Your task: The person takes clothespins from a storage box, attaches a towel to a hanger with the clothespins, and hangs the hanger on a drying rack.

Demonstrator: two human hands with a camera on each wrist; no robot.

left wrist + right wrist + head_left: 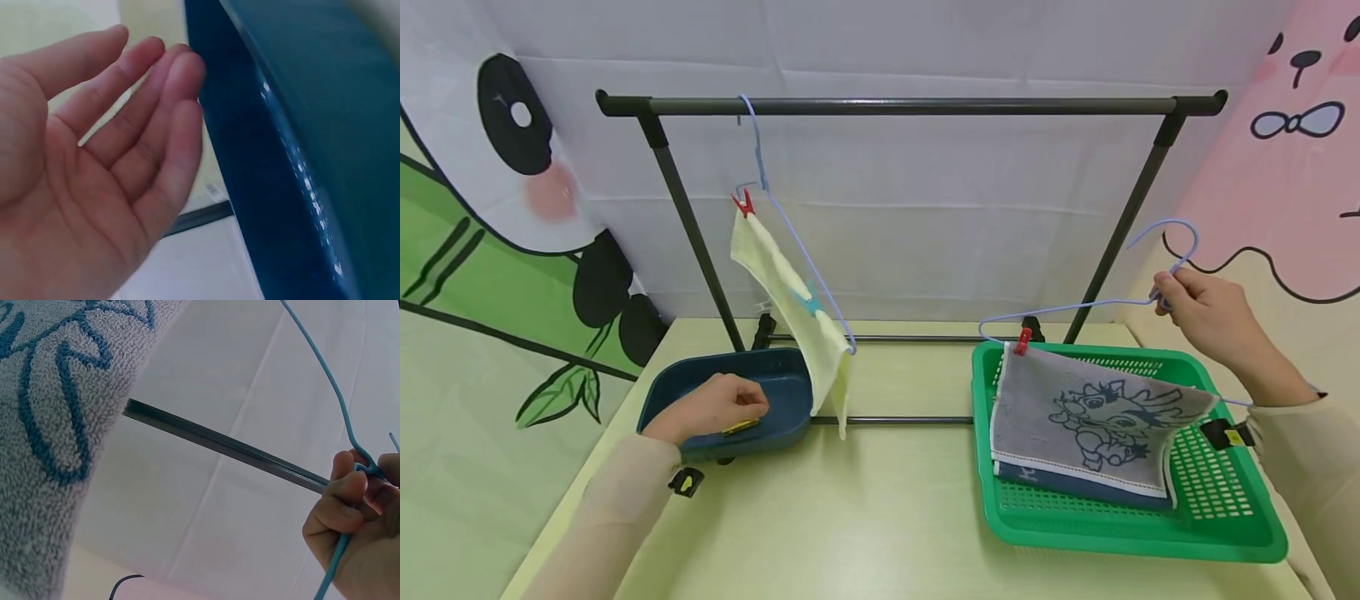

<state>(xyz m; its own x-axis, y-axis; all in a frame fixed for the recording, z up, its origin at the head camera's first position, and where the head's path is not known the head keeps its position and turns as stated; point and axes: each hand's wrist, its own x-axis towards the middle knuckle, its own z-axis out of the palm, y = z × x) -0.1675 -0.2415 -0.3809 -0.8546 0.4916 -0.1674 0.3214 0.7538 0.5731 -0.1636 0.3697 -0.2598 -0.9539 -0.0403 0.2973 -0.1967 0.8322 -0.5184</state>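
Note:
My right hand (pixel 1210 312) pinches a light-blue wire hanger (pixel 1067 308) at the neck, just under its hook. A grey towel (pixel 1075 417) with a dark dragon drawing is clipped to the hanger's left end by a red clothespin (pixel 1022 341). The towel's lower part lies over the green basket (pixel 1011 533). In the right wrist view the fingers curl round the hanger wire (pixel 331 381). My left hand (pixel 718 407) hovers over a dark blue bin (pixel 700 454), fingers loosely bent with nothing between them. Something small and yellow (pixel 741 427) shows beneath it.
A black rack's top bar (pixel 925 107) spans the table, with a second hanger (pixel 808 258) at its left. From that hanger a pale yellow towel (pixel 797 317) hangs by another red clothespin (pixel 743 203), overlapping the bin's right edge. Printed cloth walls stand behind.

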